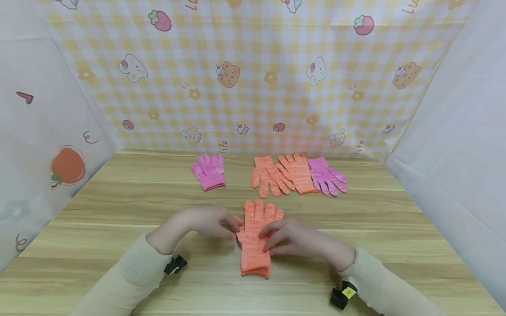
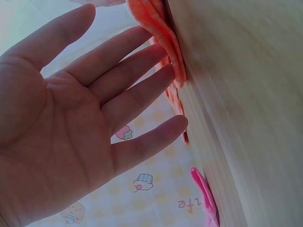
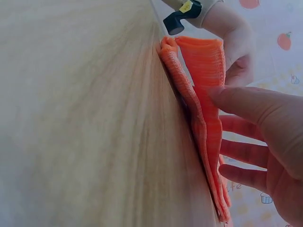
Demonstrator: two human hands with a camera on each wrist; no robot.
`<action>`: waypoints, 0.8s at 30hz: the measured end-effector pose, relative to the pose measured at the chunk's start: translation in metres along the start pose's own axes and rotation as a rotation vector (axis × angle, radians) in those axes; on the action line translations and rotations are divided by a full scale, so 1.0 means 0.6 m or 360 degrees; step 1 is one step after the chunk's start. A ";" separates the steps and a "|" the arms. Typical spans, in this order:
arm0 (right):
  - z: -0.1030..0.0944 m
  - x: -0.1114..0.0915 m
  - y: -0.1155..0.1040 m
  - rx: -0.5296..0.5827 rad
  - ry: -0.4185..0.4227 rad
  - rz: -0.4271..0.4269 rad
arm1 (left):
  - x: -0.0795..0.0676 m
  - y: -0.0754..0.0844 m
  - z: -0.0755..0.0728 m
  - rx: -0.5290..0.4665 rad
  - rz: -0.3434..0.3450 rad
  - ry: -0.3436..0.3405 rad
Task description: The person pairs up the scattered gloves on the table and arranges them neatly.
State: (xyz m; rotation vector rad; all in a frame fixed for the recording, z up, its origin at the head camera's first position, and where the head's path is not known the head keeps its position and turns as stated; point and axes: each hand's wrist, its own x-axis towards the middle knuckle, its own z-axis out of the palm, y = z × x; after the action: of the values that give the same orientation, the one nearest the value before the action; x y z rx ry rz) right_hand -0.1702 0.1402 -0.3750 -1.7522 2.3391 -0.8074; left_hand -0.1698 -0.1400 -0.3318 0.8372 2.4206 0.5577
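Observation:
Two orange knit gloves (image 1: 254, 250) lie one on top of the other in the middle of the table, fingers pointing away from me and cuffs towards me. At their left edge, by the thumbs, my left hand (image 1: 213, 223) has its fingertips touching the fabric. The left wrist view shows that palm (image 2: 61, 113) with its fingers extended against the orange edge. From the other side my right hand (image 1: 294, 238) rests its fingertips on the upper glove. In the right wrist view, the upper glove's cuff (image 3: 203, 52) stands apart from the lower one, and the right thumb touches the upper layer.
Along the back of the wooden table (image 1: 138, 197) lie a pink glove (image 1: 211, 171) at left, two overlapping orange gloves (image 1: 272, 175), and another pink glove (image 1: 326, 175) at right. Behind them hangs a checked cloth (image 1: 253, 101); white cloth walls flank both sides.

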 end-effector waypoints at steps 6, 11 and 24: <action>0.001 -0.002 0.007 0.0164 0.0015 0.0056 | 0.002 -0.001 0.000 -0.0021 -0.0007 -0.0008; 0.000 -0.001 0.002 0.0060 -0.0029 0.0031 | 0.001 0.000 -0.001 -0.0027 0.0013 -0.0006; 0.004 -0.001 0.004 -0.0084 -0.0099 0.0033 | 0.009 -0.017 -0.007 -0.0202 0.0163 0.0031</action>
State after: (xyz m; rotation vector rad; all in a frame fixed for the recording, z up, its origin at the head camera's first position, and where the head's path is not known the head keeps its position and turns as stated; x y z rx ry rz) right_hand -0.1712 0.1401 -0.3786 -1.7443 2.3546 -0.6838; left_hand -0.1806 -0.1445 -0.3357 0.9089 2.3416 0.7532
